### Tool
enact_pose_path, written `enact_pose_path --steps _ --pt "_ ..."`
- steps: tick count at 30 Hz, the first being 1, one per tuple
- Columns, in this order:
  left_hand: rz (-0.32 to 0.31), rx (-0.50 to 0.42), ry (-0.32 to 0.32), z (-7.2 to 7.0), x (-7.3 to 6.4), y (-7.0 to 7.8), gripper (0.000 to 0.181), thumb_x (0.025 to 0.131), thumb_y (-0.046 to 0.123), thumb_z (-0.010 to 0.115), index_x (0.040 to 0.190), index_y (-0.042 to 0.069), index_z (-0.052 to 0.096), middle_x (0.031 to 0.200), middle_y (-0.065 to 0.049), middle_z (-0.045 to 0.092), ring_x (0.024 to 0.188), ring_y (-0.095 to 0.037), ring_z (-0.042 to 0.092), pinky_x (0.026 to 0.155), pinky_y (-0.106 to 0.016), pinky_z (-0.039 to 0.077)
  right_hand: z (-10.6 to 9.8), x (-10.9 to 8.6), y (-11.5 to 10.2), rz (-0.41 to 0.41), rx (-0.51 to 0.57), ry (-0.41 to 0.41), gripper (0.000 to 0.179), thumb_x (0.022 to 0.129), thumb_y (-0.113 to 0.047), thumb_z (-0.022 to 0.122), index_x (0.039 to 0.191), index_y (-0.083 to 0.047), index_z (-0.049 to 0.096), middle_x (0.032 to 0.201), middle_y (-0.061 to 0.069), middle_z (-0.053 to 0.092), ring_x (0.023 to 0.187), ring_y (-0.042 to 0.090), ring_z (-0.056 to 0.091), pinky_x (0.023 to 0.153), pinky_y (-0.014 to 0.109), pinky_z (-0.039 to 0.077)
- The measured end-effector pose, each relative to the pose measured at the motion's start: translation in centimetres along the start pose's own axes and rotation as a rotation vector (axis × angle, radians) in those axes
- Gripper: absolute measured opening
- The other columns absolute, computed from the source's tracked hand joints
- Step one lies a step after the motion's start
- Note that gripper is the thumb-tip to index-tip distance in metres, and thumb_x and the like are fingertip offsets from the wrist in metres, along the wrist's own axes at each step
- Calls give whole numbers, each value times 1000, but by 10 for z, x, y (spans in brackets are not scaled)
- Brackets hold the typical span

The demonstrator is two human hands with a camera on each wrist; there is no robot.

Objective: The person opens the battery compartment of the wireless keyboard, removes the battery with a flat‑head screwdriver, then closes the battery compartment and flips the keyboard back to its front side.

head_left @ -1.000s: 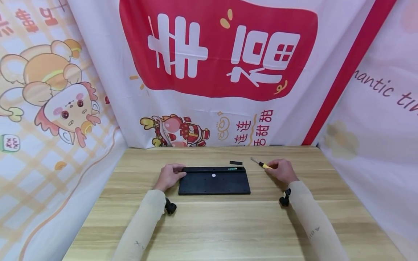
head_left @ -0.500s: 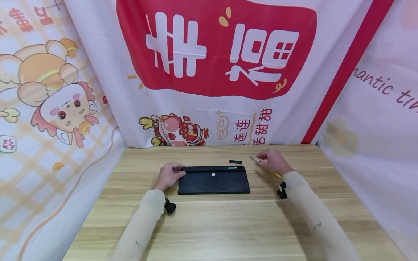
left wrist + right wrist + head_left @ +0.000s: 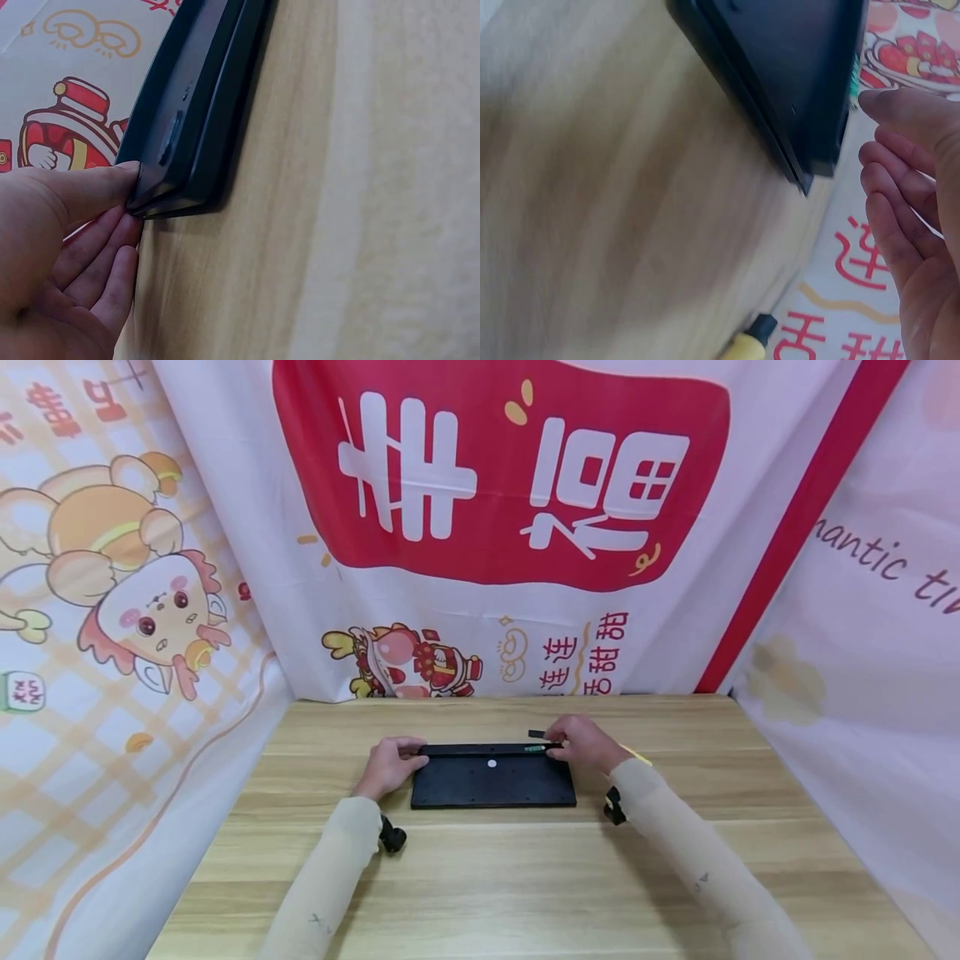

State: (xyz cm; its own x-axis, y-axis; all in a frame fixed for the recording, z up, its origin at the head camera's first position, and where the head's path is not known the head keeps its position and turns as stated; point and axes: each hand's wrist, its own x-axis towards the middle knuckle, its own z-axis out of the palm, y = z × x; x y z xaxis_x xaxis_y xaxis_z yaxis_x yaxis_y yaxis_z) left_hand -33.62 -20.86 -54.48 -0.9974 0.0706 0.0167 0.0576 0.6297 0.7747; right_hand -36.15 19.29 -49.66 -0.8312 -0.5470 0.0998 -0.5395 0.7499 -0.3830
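A black keyboard (image 3: pixel 480 787) lies face down on the wooden table, its raised back edge away from the person. In the battery slot at its back right corner sits a green battery (image 3: pixel 534 748). My left hand (image 3: pixel 390 768) pinches the back left corner, thumb on top and fingers at the side. Over the opposite corner, my right hand (image 3: pixel 587 745) holds its fingertips close by the battery slot. In the right wrist view its fingers (image 3: pixel 889 169) are loosely extended, with the thumb near the green battery. A small black battery cover (image 3: pixel 536 733) lies behind the keyboard, partly hidden by the right hand.
A screwdriver with a yellow handle (image 3: pixel 746 346) lies on the table to the right, mostly covered by the right hand and sleeve in the head view. Printed cloth (image 3: pixel 502 635) hangs along the table's back edge and both sides.
My right hand has let go of the screwdriver, leaving it on the table, and moved left to the keyboard's battery corner. My left hand and the keyboard have stayed put.
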Motion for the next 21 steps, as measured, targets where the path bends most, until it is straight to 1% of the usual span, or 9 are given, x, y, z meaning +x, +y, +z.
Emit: enact_pose_path --steps 3,7,11,14,17,21 --pt "0 -2 2 1 0 -1 32 97 18 79 129 13 77 129 -12 76 121 -30 72 104 -46 60 8 1 -4 17 -14 -12 22 92 -16 84 111 -5 81 101 4 76 88 14 66 80 33 61" --pt "5 -4 6 1 0 0 33 97 18 79 129 13 77 129 -12 76 121 -30 72 104 -46 60 16 3 -4 38 -14 -3 23 92 -15 83 113 -5 80 101 4 73 87 12 64 79 31 61" --pt "8 1 8 1 -1 2 33 97 18 78 129 13 77 129 -12 76 120 -30 73 103 -46 60 18 4 -6 38 -21 13 21 93 -14 83 111 -5 79 99 5 72 86 13 64 80 32 61" --pt "11 3 9 0 -2 2 33 97 17 79 129 12 77 128 -13 77 119 -31 73 103 -46 60 17 5 -9 44 -40 9 17 94 -14 82 109 -6 80 98 4 72 86 13 63 79 32 61" --pt "7 0 7 0 -2 2 33 97 17 79 129 12 77 129 -13 76 120 -31 73 103 -46 60 14 8 -13 53 -74 -16 12 94 -13 81 105 -8 79 96 3 72 85 13 63 79 33 60" --pt "3 2 6 0 -2 2 33 97 17 78 130 12 76 129 -13 76 120 -30 73 103 -46 60 8 14 -17 91 -101 -104 6 95 -13 80 100 -11 78 92 0 72 83 12 63 79 34 59"
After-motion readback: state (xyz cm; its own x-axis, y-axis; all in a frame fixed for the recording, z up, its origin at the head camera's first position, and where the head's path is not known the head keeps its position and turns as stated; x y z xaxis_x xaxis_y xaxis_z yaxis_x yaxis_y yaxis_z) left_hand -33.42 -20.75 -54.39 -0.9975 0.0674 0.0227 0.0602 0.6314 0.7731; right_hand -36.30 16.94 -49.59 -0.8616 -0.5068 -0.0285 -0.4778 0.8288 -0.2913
